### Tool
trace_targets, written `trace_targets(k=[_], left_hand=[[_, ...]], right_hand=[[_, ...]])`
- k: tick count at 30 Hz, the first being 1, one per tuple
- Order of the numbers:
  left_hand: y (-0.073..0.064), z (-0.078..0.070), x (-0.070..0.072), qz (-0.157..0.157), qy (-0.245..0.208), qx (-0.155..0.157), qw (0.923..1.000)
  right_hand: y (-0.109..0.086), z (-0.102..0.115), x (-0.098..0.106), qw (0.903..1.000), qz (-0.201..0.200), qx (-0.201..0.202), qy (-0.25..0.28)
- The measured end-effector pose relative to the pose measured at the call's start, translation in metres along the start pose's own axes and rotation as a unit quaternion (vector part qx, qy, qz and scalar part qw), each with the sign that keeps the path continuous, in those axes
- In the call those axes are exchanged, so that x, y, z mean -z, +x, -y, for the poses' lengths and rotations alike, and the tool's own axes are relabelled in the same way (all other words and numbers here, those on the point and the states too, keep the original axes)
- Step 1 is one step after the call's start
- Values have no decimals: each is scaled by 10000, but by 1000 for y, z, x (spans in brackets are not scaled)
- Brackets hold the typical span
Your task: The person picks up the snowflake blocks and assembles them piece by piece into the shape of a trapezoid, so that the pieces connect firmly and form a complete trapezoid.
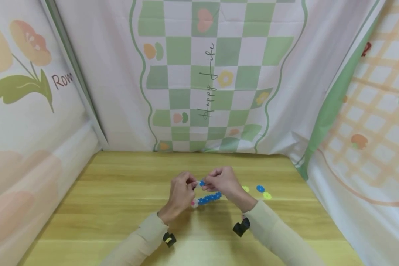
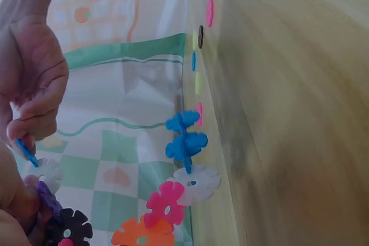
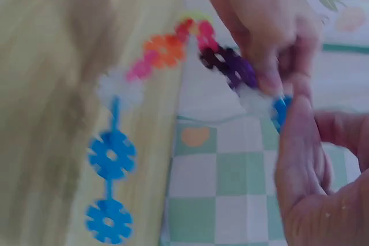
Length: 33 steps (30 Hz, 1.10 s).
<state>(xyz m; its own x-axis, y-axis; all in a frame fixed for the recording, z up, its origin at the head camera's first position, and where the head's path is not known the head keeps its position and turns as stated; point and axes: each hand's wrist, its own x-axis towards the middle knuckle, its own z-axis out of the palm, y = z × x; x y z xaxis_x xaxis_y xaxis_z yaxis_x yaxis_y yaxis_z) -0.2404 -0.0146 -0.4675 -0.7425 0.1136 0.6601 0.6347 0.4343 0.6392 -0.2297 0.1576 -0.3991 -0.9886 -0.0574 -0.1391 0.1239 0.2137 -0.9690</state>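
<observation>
My left hand [image 1: 182,190] pinches one end of a chain of flower-shaped plastic building discs, near the purple disc [image 3: 239,72]. Facing it, my right hand [image 1: 223,181] pinches a blue disc [image 3: 281,113] between thumb and fingers. That blue disc is right at the edge of the chain's white end disc [image 2: 46,174]; whether they are slotted together I cannot tell. From the left hand the chain curves through a black disc [image 2: 68,231], an orange disc [image 3: 164,50] and a second white disc [image 2: 197,183] to several blue discs [image 3: 110,155] at its other end.
Right of the hands, a loose blue disc [image 1: 260,188] and a yellow-green disc [image 1: 267,195] lie on the wooden table [image 1: 119,170]. The left wrist view also shows a loose pink disc [image 2: 210,12]. A printed curtain [image 1: 206,92] hangs behind the table.
</observation>
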Motion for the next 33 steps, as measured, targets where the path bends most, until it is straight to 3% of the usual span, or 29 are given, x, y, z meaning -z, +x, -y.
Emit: trace_targets(k=[7, 10, 14, 19, 23, 27, 33], left_hand=[[1, 1, 2, -58, 56, -60, 9999], [2, 2, 5, 37, -37, -44, 10000], [4, 3, 10, 393, -333, 127, 9986], [3, 7, 18, 719, -705, 519, 9936], [2, 12, 21, 1031, -937, 709, 9877], [-1, 15, 22, 1444, -1122, 814, 9798], [-4, 18, 25, 1805, -1345, 800, 9710]], right_hand=[[-3, -5, -6, 9997, -82, 159, 195], [2, -5, 2, 9996, 249, 106, 17], [6, -7, 19, 9940, 915, 273, -527], [10, -12, 31, 9679, 1421, 1190, -1697], [13, -22, 28, 9468, 1501, 1926, -2095], [15, -34, 21, 9463, 1481, 2071, -1991], [16, -45, 15, 9499, 1360, 2164, -1800]])
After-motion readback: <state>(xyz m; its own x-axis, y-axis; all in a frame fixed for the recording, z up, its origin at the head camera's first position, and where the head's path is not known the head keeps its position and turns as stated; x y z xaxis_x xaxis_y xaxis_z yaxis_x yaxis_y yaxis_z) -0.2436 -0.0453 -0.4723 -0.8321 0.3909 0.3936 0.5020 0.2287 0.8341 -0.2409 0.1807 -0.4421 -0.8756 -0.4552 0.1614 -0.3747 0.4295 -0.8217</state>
